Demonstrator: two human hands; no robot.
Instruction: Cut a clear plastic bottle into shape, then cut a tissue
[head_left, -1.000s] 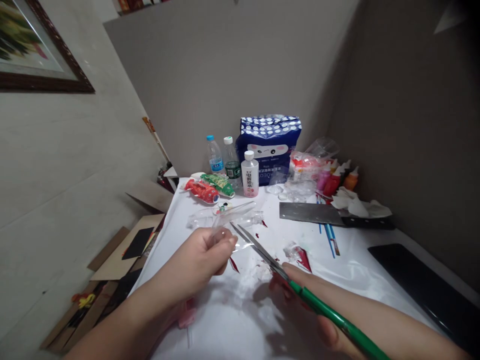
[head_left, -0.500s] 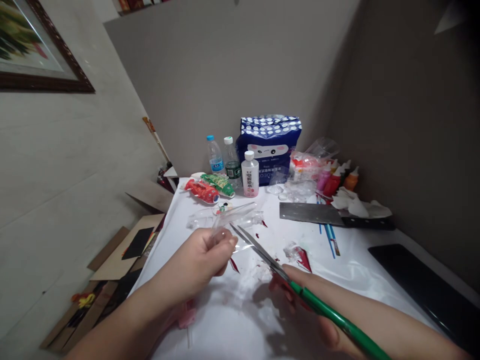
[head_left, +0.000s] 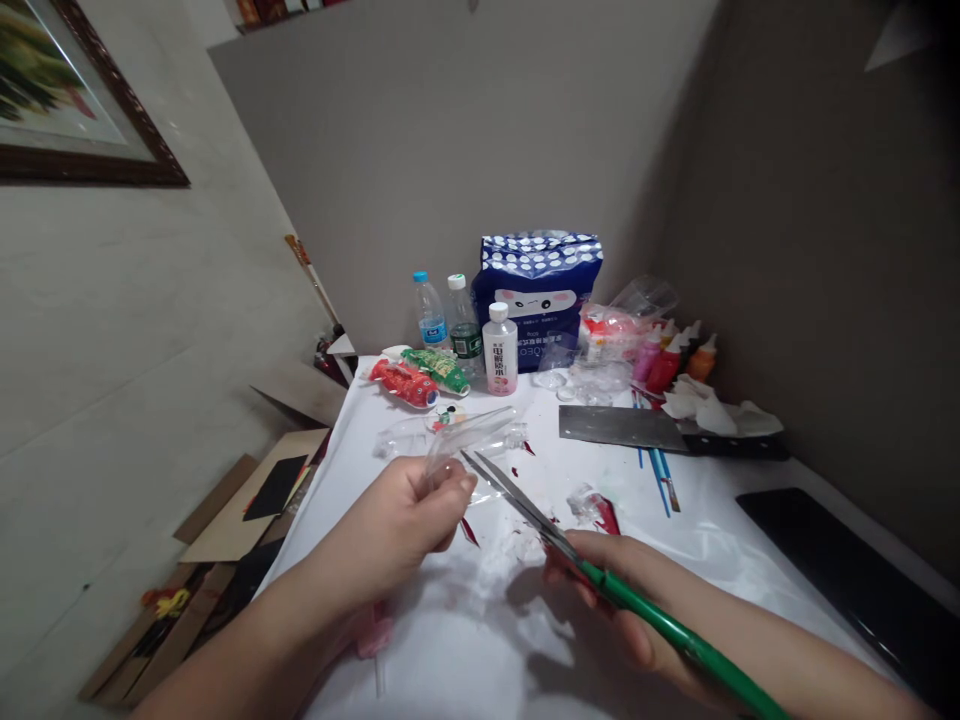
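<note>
Head view, clock centred on the clear plastic piece, 12 pointing away from the person.

Left hand at 7, fingers clamped on the plastic piece, which is held up over the surface. Right hand at 4, fingers wrapped round the green-handled scissors. Blades slightly apart, tips right at the plastic; can't tell if they touch.

Surface: white glossy cover, red slivers scattered near the hands. Crumpled clear scrap with red on it at 4. Small pink item at 7, partly behind the left forearm. Red fish-shaped item at 10, green one beside it at 11. Back row: blue-capped bottle at 11, green-labelled bottle at 12, white-labelled bottle just past 12, blue bag at 1, all upright. Paint bottles at 2. Cleaver flat at 3, brushes near it, white tissue next to its handle. Long black slab at 4, along the edge.

Room: grey panel behind at 12, pale wall at 9 to 10 with a framed picture, cardboard below the surface at 8 to 9. Lighting dim.
</note>
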